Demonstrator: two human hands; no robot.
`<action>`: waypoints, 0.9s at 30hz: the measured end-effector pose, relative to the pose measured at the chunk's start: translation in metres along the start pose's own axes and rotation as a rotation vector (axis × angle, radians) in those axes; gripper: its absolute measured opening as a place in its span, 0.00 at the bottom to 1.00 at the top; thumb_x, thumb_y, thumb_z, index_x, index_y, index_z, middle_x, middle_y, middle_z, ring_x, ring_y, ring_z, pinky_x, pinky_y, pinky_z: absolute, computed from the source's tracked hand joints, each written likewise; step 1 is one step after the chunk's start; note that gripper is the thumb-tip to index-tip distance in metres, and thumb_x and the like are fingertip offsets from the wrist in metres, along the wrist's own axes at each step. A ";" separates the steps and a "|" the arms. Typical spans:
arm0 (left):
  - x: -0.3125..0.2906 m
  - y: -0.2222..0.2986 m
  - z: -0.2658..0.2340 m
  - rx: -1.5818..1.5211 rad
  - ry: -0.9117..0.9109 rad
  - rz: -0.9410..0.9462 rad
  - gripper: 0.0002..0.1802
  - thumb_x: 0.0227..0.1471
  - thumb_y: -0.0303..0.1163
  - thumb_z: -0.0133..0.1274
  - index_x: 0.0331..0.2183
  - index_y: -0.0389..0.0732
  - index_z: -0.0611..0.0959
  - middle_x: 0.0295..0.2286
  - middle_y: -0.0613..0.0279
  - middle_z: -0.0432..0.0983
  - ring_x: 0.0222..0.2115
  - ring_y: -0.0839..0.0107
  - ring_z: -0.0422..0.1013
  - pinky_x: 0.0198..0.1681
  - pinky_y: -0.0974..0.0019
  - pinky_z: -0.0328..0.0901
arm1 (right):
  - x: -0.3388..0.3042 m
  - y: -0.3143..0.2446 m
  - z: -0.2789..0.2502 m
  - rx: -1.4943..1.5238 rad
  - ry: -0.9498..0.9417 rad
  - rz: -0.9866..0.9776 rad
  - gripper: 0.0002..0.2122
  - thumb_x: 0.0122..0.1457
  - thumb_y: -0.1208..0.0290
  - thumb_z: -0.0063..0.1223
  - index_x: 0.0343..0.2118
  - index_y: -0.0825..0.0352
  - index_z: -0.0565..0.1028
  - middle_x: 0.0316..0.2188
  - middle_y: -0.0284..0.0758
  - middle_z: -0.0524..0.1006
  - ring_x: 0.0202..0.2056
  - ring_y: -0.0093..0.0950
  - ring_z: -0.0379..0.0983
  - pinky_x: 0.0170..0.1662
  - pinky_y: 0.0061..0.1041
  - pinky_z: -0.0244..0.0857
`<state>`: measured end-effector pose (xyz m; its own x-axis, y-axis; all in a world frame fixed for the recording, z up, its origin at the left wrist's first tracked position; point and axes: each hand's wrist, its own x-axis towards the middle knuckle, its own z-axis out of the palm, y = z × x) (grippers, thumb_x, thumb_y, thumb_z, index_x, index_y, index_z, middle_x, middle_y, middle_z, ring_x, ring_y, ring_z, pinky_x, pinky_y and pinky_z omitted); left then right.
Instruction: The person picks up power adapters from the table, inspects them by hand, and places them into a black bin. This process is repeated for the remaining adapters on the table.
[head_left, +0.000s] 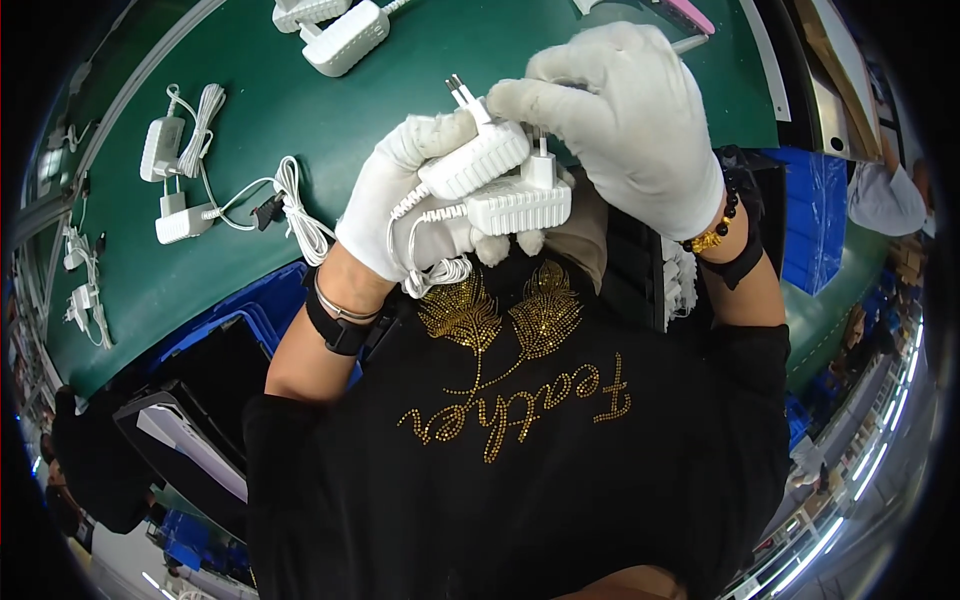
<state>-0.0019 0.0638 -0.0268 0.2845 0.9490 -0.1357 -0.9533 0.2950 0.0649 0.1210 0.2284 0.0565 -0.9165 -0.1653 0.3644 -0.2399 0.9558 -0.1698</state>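
Observation:
Two white power adapters with ridged bodies and two-pin plugs are in my gloved left hand (385, 195), its fingers wrapped beneath them. The upper adapter (475, 162) points its metal pins up and away from me. Just below lies the lower adapter (520, 207), its pins partly behind my right hand. A bundled white cable (437, 277) hangs under my left palm. My gloved right hand (635, 125) comes in from the right with thumb and fingers bent together, the tips right beside the upper adapter's plug. Whatever sits between those fingertips is hidden.
More white adapters with coiled cables (183, 215) lie on the green table (270, 115) at left, and another adapter (345, 40) at the far edge. A pink-handled tool (690, 15) is at far right. Blue bins (812, 215) stand to the right; another person's sleeve (885, 195) shows beyond.

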 end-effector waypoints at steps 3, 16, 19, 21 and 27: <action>0.000 0.000 0.003 -0.050 0.010 -0.018 0.32 0.60 0.49 0.46 0.51 0.28 0.73 0.42 0.32 0.74 0.32 0.38 0.77 0.23 0.56 0.74 | 0.001 -0.002 0.002 -0.039 0.105 -0.045 0.10 0.45 0.74 0.58 0.33 0.63 0.78 0.20 0.30 0.75 0.21 0.30 0.71 0.23 0.28 0.61; 0.002 -0.001 0.010 -0.105 0.062 -0.023 0.34 0.60 0.51 0.47 0.52 0.28 0.71 0.44 0.28 0.71 0.31 0.36 0.75 0.22 0.57 0.74 | -0.006 0.025 0.024 -0.029 0.472 -0.259 0.06 0.49 0.72 0.55 0.32 0.61 0.79 0.23 0.32 0.75 0.27 0.33 0.74 0.29 0.32 0.65; -0.001 -0.002 0.008 -0.105 0.047 0.015 0.32 0.59 0.49 0.48 0.49 0.26 0.74 0.40 0.30 0.74 0.30 0.37 0.76 0.23 0.55 0.75 | 0.001 -0.002 -0.001 0.040 0.266 -0.020 0.06 0.47 0.70 0.56 0.30 0.58 0.79 0.21 0.29 0.73 0.24 0.30 0.72 0.25 0.30 0.61; 0.000 -0.002 0.007 -0.075 0.057 0.026 0.31 0.59 0.48 0.48 0.49 0.26 0.74 0.39 0.29 0.75 0.30 0.38 0.77 0.22 0.55 0.75 | 0.001 -0.010 -0.011 0.080 0.103 0.153 0.07 0.45 0.69 0.57 0.29 0.57 0.79 0.20 0.26 0.72 0.22 0.28 0.71 0.24 0.29 0.60; 0.001 -0.002 0.008 -0.006 0.056 0.055 0.30 0.60 0.46 0.47 0.48 0.25 0.74 0.39 0.27 0.74 0.29 0.38 0.77 0.22 0.55 0.76 | -0.006 -0.014 -0.014 -0.038 -0.013 0.154 0.06 0.45 0.69 0.57 0.29 0.56 0.79 0.20 0.26 0.72 0.22 0.29 0.70 0.24 0.30 0.60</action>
<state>0.0014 0.0653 -0.0193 0.2255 0.9561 -0.1871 -0.9680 0.2416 0.0682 0.1344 0.2197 0.0695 -0.9457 -0.0189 0.3244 -0.0841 0.9785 -0.1883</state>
